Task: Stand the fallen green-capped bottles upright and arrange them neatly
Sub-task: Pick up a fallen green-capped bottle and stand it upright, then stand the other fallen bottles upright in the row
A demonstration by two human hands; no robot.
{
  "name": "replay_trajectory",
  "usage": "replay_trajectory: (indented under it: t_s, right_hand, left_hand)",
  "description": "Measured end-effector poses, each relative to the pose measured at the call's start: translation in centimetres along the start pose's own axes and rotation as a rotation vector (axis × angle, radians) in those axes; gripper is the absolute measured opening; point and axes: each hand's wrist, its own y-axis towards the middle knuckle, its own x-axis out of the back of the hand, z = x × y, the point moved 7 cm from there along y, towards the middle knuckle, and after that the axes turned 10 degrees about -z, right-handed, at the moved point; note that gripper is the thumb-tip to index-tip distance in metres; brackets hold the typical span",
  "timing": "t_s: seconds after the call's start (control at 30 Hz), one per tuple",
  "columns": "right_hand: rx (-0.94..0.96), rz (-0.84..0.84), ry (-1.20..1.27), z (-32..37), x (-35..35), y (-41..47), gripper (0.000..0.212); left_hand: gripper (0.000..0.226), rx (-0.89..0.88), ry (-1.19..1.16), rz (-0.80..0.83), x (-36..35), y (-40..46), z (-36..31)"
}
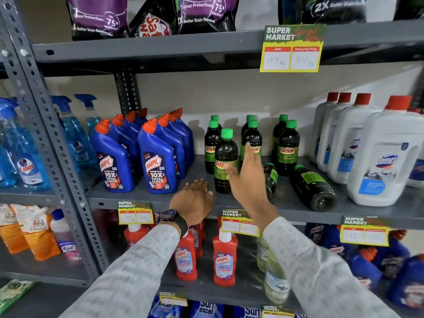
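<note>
Several dark green-capped Sunny bottles stand upright on the middle grey shelf (146, 197). The nearest upright bottle (226, 157) is at the front. Two bottles lie fallen: one (313, 187) on its side with its base toward me, another (270, 177) partly hidden behind my right hand. My right hand (246, 177) is raised with fingers apart, its thumb touching the front upright bottle, holding nothing. My left hand (195, 200) rests palm down on the shelf edge, fingers loosely spread, empty.
Blue Harpic bottles (156, 161) stand left of the green-capped ones. White Domex jugs (385, 154) stand to the right. Price tags (135, 213) hang on the shelf edge. Red Harpic bottles (224, 260) fill the shelf below.
</note>
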Motion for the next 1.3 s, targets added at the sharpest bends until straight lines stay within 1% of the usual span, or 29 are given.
replay_trajectory:
  t_s: [0.1,0.17,0.2,0.27,0.3,0.37,0.43,0.57,0.63,0.7,0.8,0.87,0.97,1.07,1.17,1.3]
  right_hand:
    - [0.099,-0.05,-0.261,-0.2,3.4,3.1,0.057]
    - [0.092,0.005,-0.435,-1.8,4.8,5.1,0.038]
    - [0.038,0.054,-0.485,-3.0,5.1,5.8,0.034]
    - [-0.128,0.188,-0.545,-5.7,5.2,6.5,0.045]
    - [-0.22,0.261,-0.542,-7.0,5.1,6.6,0.049]
    - [-0.432,0.377,-0.431,-8.9,4.5,6.0,0.05]
    - [-0.602,0.432,-0.302,-10.0,3.8,5.3,0.048]
    - [-0.737,0.374,-0.118,-10.9,3.2,4.5,0.035]
    - [-0.772,0.372,-0.062,-10.9,3.4,4.3,0.034]
    - [-0.77,0.377,-0.023,-10.5,4.0,4.6,0.031]
    - [-0.704,0.31,0.054,-8.9,5.1,5.9,0.033]
    - [-0.62,0.23,0.102,-7.9,5.9,7.1,0.036]
    - [-0.469,0.055,0.155,-6.7,7.0,7.9,0.046]
    - [-0.237,-0.074,0.08,-5.8,7.2,6.8,0.029]
    - [-0.155,-0.122,0.053,-6.4,6.4,4.9,0.035]
    - [-0.157,-0.107,0.019,-8.3,5.0,3.4,0.042]
  left_hand:
    - [0.06,-0.013,0.038,0.009,-0.2,0.0,0.0]
    - [0.06,-0.01,0.04,0.022,-0.5,0.1,0.0]
    - [0.06,-0.004,0.033,0.025,-0.6,0.1,0.1]
    - [0.06,0.013,0.004,0.022,-0.7,0.2,0.2]
    - [0.06,0.017,-0.009,0.02,-0.7,0.3,0.3]
    - [0.06,0.011,-0.01,0.017,-0.7,0.3,0.3]
    - [0.061,0.015,-0.014,0.021,-0.7,0.3,0.3]
    - [0.062,0.025,-0.03,0.031,-0.6,0.2,0.3]
    - [0.062,0.024,-0.029,0.039,-0.6,0.2,0.3]
    - [0.062,0.028,-0.039,0.044,-0.6,0.2,0.3]
    - [0.062,0.027,-0.045,0.028,-0.5,0.2,0.2]
    - [0.06,0.021,-0.038,0.01,-0.4,0.2,0.2]
    - [0.06,0.018,-0.03,0.004,-0.5,0.2,0.2]
    - [0.061,0.025,-0.029,0.021,-0.6,0.3,0.2]
    - [0.061,0.017,-0.007,0.005,-0.7,0.4,0.3]
    - [0.062,0.017,-0.001,0.0,-0.9,0.5,0.5]
